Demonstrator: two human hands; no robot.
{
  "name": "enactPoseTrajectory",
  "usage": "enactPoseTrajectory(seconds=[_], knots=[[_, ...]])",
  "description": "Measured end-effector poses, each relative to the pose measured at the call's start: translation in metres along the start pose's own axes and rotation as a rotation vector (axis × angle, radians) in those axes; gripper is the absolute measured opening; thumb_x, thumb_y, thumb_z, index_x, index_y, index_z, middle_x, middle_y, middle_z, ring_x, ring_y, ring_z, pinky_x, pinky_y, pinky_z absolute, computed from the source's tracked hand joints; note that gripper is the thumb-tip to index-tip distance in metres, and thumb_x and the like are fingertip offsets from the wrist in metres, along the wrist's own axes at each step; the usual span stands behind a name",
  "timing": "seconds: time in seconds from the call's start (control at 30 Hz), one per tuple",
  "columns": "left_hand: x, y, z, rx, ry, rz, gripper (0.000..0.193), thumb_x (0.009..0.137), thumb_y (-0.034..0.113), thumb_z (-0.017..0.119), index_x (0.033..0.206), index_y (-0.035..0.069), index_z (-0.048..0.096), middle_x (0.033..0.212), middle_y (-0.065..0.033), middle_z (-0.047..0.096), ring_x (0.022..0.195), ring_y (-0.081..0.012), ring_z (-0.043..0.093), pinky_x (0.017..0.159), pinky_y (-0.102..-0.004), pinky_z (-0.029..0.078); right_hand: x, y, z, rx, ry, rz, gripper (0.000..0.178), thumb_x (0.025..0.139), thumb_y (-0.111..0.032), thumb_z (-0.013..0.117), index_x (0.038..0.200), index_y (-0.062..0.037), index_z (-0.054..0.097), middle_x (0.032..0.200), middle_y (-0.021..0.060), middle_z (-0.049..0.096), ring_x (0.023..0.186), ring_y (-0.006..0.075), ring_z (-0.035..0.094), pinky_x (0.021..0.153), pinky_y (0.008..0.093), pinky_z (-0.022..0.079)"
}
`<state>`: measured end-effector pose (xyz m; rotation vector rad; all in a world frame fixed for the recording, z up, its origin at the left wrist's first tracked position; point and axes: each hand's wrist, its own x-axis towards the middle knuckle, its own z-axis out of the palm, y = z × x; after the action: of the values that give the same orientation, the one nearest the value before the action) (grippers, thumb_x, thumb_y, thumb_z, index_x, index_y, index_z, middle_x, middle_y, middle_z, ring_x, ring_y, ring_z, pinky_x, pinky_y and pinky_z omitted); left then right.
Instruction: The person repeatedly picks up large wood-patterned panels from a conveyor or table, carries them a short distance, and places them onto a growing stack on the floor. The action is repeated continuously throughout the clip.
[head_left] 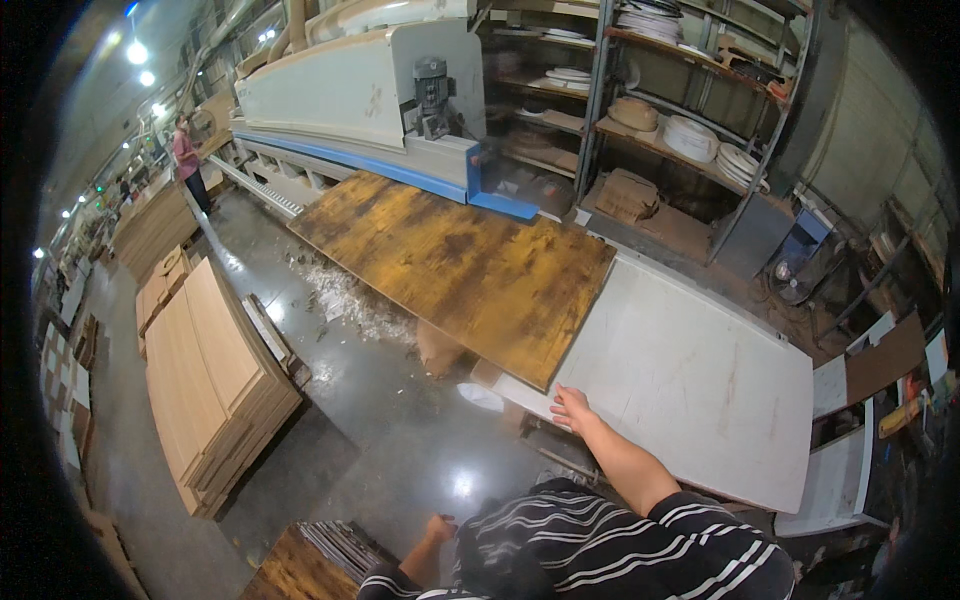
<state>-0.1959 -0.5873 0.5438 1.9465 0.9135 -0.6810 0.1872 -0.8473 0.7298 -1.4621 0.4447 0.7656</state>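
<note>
A large brown wood-grain panel (470, 275) lies across the machine's bed, its far edge beside the blue guard. My right hand (571, 410) is at the panel's near corner, over the edge of the white table (690, 370). Its fingers are loosely extended and not wrapped round anything; whether they touch the corner is hard to tell. My left hand (438, 527) hangs low beside my body, to the right of a stack of dark-edged panels (335, 550) with a wood-grain top. The fingers of that hand are too small and turned away to read.
A long grey machine (320, 95) with a blue guard (350, 155) and a motor (431, 85) stands at the back. Shelves (660, 145) hold rolls of edging. On the floor to the left is a stack of pale boards (215, 380). A person (186, 160) stands far left.
</note>
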Motion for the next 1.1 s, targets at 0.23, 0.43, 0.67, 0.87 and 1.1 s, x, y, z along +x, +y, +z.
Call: enactPoseTrajectory(seconds=[0.23,0.43,0.67,0.87,1.1], knots=[[0.009,0.013,0.022,0.071,-0.126,0.013,0.036,0.071,0.013,0.067,0.106,0.007,0.065,0.074,-0.0097,0.068,0.061,-0.0168,0.063,0.057,-0.0290,0.051,-0.006,0.012,-0.037,0.220,0.054,0.044,0.069,0.086,-0.041,0.060,0.134,-0.0041,0.027,0.134,0.0189,0.036,0.108,0.0345,0.054,0.084,0.0503,0.046],[0.030,0.024,0.043,0.067,-0.198,0.096,0.039,0.068,0.020,0.065,0.106,0.009,0.065,0.075,-0.0126,0.068,0.071,-0.0202,0.066,0.071,-0.0318,0.052,-0.026,0.024,-0.074,0.290,0.132,0.065,0.054,0.090,-0.033,0.055,0.129,-0.0042,0.031,0.123,0.0123,0.045,0.103,0.0319,0.057,0.080,0.0471,0.049],[0.016,0.049,0.041,0.099,-0.083,0.145,0.042,0.063,0.018,0.067,0.104,0.010,0.066,0.076,-0.0142,0.067,0.067,-0.0203,0.066,0.065,-0.0324,0.053,-0.055,0.043,-0.127,0.191,0.141,-0.004,0.050,0.091,-0.036,0.052,0.127,-0.0042,0.037,0.119,0.0122,0.051,0.098,0.0320,0.060,0.077,0.0454,0.049],[0.011,0.011,0.072,0.138,-0.171,0.139,0.034,0.067,0.015,0.064,0.100,0.010,0.067,0.073,-0.0101,0.068,0.065,-0.0199,0.066,0.062,-0.0325,0.054,-0.076,0.063,-0.182,0.063,0.176,-0.039,0.047,0.093,-0.036,0.048,0.121,0.0009,0.040,0.118,0.0140,0.051,0.094,0.0298,0.063,0.080,0.0449,0.049],[-0.056,0.010,0.142,0.186,-0.059,0.078,0.036,0.069,0.017,0.069,0.105,0.014,0.066,0.082,-0.0094,0.068,0.061,-0.0178,0.063,0.055,-0.0316,0.053,-0.104,0.087,-0.245,0.085,0.112,-0.084,0.045,0.094,-0.034,0.047,0.122,0.0004,0.040,0.114,0.0130,0.054,0.091,0.0263,0.064,0.078,0.0423,0.050]])
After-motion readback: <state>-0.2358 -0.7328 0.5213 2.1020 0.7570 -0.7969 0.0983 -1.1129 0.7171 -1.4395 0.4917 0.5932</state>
